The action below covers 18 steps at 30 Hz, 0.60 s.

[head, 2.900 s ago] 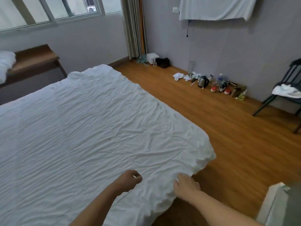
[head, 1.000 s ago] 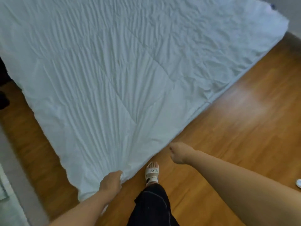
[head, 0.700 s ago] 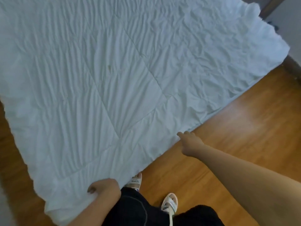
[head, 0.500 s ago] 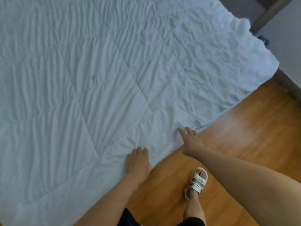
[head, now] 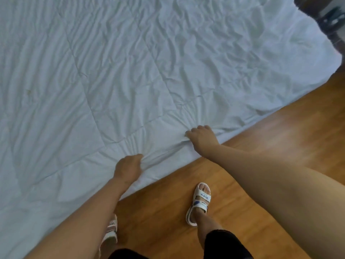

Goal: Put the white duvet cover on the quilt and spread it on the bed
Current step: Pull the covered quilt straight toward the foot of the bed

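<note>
Head view, looking down: white duvet cover [head: 130,75] with the quilt apparently inside, judging by stitched lines showing through, spread wide over the bed and overhanging its near edge down toward the wooden floor [head: 261,146]. Still creased throughout, with fine pleats fanning out from both hands, so probably gripped there to tug the near border taut and square it along the bed's side. Left hand [head: 128,168] curled at the hem, fingers [head: 139,157] bunching a fold of the cover, clenched on cloth rather than lying flat. Right hand [head: 202,140] further along the same edge, fingers [head: 194,130] bent and gathering fabric, thumb hidden beneath. Two sandalled feet planted on the floor just beside the hem, close enough for a steady pull. Spreading nearly done, by the look; smoothing remaining.
</note>
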Motion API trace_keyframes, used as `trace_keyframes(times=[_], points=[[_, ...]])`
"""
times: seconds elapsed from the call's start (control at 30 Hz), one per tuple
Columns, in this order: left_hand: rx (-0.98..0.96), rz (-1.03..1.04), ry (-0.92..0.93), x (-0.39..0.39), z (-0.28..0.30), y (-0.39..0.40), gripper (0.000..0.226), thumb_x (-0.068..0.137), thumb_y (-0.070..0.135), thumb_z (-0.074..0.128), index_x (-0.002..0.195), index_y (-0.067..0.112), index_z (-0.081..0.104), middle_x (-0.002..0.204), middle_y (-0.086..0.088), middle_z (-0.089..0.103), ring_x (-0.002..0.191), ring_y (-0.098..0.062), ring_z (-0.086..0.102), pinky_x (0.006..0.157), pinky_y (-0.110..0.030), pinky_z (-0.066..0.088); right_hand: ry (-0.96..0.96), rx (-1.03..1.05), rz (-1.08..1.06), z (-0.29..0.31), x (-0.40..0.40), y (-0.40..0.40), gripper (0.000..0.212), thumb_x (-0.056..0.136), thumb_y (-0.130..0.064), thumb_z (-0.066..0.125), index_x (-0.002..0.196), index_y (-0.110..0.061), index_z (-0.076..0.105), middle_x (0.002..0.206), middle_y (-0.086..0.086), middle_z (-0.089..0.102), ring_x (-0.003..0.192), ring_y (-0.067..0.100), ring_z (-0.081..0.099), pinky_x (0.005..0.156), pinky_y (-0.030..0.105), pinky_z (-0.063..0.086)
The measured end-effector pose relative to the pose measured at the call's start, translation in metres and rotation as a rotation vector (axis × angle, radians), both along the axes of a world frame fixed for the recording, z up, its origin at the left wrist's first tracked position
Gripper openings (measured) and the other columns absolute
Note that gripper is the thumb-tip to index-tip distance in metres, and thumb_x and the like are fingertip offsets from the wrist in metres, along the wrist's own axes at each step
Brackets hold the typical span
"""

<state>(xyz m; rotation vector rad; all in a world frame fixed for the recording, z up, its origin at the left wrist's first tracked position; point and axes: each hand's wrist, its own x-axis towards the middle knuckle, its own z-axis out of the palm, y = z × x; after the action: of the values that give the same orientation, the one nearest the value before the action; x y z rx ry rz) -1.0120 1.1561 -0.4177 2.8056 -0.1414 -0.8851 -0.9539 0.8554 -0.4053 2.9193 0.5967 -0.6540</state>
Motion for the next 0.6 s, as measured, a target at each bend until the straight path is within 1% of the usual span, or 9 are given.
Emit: trace_keyframes(times=[0.07, 0.17, 0.23, 0.27, 0.3, 0.37, 0.47, 0.53, 0.6], points=[[0.077, 0.003, 0.079, -0.014, 0.005, -0.016, 0.022, 0.101, 0.016, 0.042, 0.096, 0.021, 0.063, 0.101, -0.002, 0.069, 0.093, -0.021, 0.064, 0.068, -0.028, 0.04, 0.174, -0.015, 0.022, 0.001, -0.002, -0.005, 0.036, 0.092, -0.009, 0.055, 0.125, -0.02, 0.06, 0.111, 0.004, 0.066, 0.103, 0.028, 0.06, 0.089, 0.035, 0.038], [0.32, -0.061, 0.264, -0.008, 0.01, -0.049, 0.027, 0.101, 0.018, 0.042, 0.12, 0.019, 0.061, 0.124, -0.001, 0.064, 0.111, -0.02, 0.061, 0.084, -0.028, 0.047, 0.258, 0.067, 0.057, 0.006, -0.009, -0.019, 0.03, 0.094, -0.013, 0.053, 0.123, -0.02, 0.057, 0.113, 0.003, 0.064, 0.106, 0.027, 0.06, 0.085, 0.034, 0.035], [0.457, -0.047, 0.45, 0.017, 0.025, -0.086, 0.036, 0.098, 0.022, 0.048, 0.133, 0.018, 0.058, 0.135, -0.003, 0.058, 0.12, -0.024, 0.058, 0.097, -0.036, 0.05, 0.318, 0.162, 0.081, 0.011, -0.007, -0.036, 0.025, 0.097, -0.026, 0.055, 0.122, -0.019, 0.055, 0.116, 0.004, 0.063, 0.109, 0.028, 0.059, 0.086, 0.036, 0.035], [0.48, -0.027, 0.493, 0.029, 0.032, -0.109, 0.04, 0.096, 0.024, 0.051, 0.134, 0.017, 0.057, 0.137, -0.004, 0.057, 0.121, -0.027, 0.058, 0.099, -0.04, 0.051, 0.354, 0.21, 0.086, 0.014, -0.007, -0.047, 0.031, 0.097, -0.035, 0.057, 0.123, -0.019, 0.054, 0.119, 0.006, 0.062, 0.111, 0.028, 0.057, 0.09, 0.038, 0.036], [0.46, -0.04, 0.471, 0.042, 0.039, -0.135, 0.04, 0.094, 0.025, 0.054, 0.133, 0.017, 0.057, 0.135, -0.005, 0.057, 0.12, -0.028, 0.058, 0.097, -0.042, 0.052, 0.357, 0.251, 0.089, 0.016, -0.005, -0.06, 0.04, 0.095, -0.044, 0.058, 0.125, -0.018, 0.053, 0.12, 0.007, 0.06, 0.11, 0.028, 0.055, 0.093, 0.041, 0.038], [0.256, -0.101, 0.249, 0.065, 0.046, -0.187, 0.039, 0.09, 0.028, 0.06, 0.126, 0.017, 0.053, 0.127, -0.006, 0.056, 0.116, -0.027, 0.057, 0.091, -0.038, 0.051, 0.253, 0.305, 0.062, 0.019, 0.005, -0.093, 0.05, 0.09, -0.05, 0.058, 0.128, -0.017, 0.053, 0.115, 0.009, 0.058, 0.104, 0.029, 0.053, 0.091, 0.044, 0.042], [-0.053, -0.233, -0.049, 0.094, 0.043, -0.256, 0.06, 0.084, 0.054, 0.062, 0.13, 0.022, 0.042, 0.127, -0.003, 0.049, 0.114, -0.027, 0.05, 0.086, -0.04, 0.045, 0.108, 0.189, -0.136, 0.028, 0.042, -0.148, 0.038, 0.091, -0.03, 0.054, 0.126, -0.017, 0.05, 0.114, 0.006, 0.052, 0.106, 0.031, 0.051, 0.089, 0.043, 0.042], [-0.047, -0.314, -0.055, 0.111, 0.033, -0.289, 0.094, 0.072, 0.074, 0.063, 0.143, 0.021, 0.031, 0.133, -0.006, 0.044, 0.116, -0.028, 0.046, 0.09, -0.043, 0.043, 0.15, 0.02, -0.282, 0.035, 0.071, -0.182, 0.05, 0.082, -0.018, 0.059, 0.13, -0.021, 0.043, 0.122, 0.004, 0.044, 0.114, 0.03, 0.046, 0.096, 0.041, 0.04], [0.062, -0.355, -0.009, 0.127, 0.02, -0.316, 0.112, 0.066, 0.08, 0.066, 0.146, 0.013, 0.026, 0.132, -0.012, 0.042, 0.114, -0.03, 0.045, 0.092, -0.043, 0.043, 0.17, -0.13, -0.349, 0.035, 0.094, -0.215, 0.077, 0.076, -0.021, 0.069, 0.141, -0.025, 0.027, 0.137, 0.005, 0.029, 0.131, 0.035, 0.033, 0.107, 0.048, 0.035]])
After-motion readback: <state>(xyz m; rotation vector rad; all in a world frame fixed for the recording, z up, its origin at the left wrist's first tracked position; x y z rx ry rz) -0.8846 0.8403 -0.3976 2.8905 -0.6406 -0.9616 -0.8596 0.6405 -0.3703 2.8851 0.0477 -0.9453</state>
